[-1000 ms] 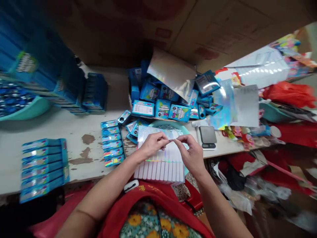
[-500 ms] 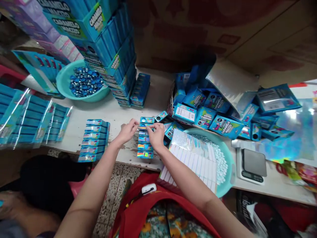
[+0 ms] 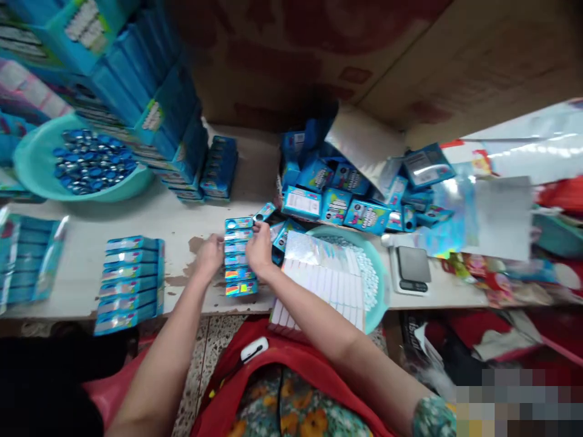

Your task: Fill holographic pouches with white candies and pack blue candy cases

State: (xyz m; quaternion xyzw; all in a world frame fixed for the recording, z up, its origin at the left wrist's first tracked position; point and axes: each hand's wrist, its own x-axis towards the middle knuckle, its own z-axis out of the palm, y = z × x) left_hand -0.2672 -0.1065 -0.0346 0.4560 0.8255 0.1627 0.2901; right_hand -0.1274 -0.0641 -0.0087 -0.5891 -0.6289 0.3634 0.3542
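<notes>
A short row of small blue candy boxes (image 3: 240,274) with shiny rainbow tops lies on the white table in front of me. At the row's left side is my left hand (image 3: 210,258), fingers curled in and slightly blurred; whatever they hold is hidden. My right hand (image 3: 260,249) is closed against the row's right edge, thumb and fingers at the upper boxes, covering part of them. Just beyond it, a loose blue box (image 3: 264,212) lies tilted at the row's far right corner. A stack of white-edged shiny cards (image 3: 319,276) sits beside my right forearm.
Another row of blue boxes (image 3: 130,279) lies at left. A tall stack of display boxes (image 3: 136,115) stands behind, beside a turquoise bowl (image 3: 132,193) of blue wrapped candies. Rightward are piled blue boxes (image 3: 337,203), a turquoise basin (image 3: 382,291) of white pieces and a scale (image 3: 413,265).
My hands have moved apart from a shiny-topped piece pinched between them to the two sides of the row. The view has shifted right.
</notes>
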